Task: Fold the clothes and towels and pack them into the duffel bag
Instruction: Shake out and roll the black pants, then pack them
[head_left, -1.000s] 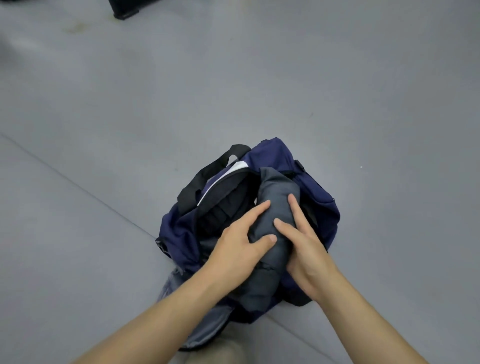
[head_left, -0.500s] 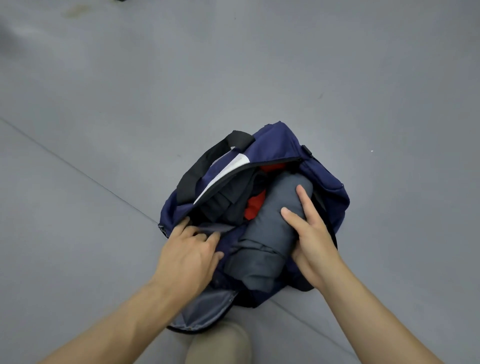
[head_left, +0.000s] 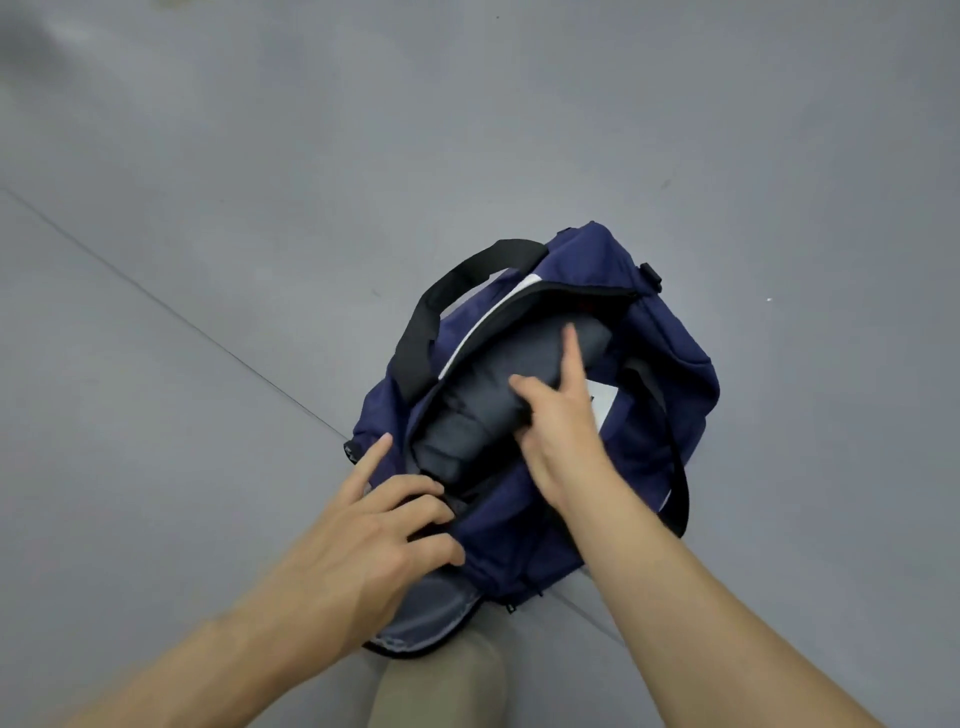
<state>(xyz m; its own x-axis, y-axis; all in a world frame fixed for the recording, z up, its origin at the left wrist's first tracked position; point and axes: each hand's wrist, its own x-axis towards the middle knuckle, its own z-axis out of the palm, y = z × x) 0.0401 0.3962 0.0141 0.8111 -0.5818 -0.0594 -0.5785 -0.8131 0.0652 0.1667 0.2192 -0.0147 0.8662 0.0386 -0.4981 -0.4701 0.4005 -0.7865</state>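
Observation:
A navy duffel bag (head_left: 670, 332) lies unzipped on the grey floor. A rolled dark grey garment (head_left: 483, 410) sits lengthwise in its opening, mostly inside. My right hand (head_left: 561, 431) holds the roll from the right side, with thumb and straight index finger on top and the other fingers curled against it. My left hand (head_left: 363, 535) is at the near end of the opening. Its index finger points out while the other fingers hook over the bag's near rim. Other contents under the roll are hidden.
A black carry handle (head_left: 441, 296) arches over the bag's left side and a strap (head_left: 680, 467) hangs on the right. A white label (head_left: 602, 405) shows inside. My knee in beige trousers (head_left: 441, 686) is just below the bag. A floor seam (head_left: 171, 306) runs diagonally.
The grey roll has sunk deeper into the bag and now covers the red and black items. My left hand left the roll and took the near rim. The right hand stayed on the roll.

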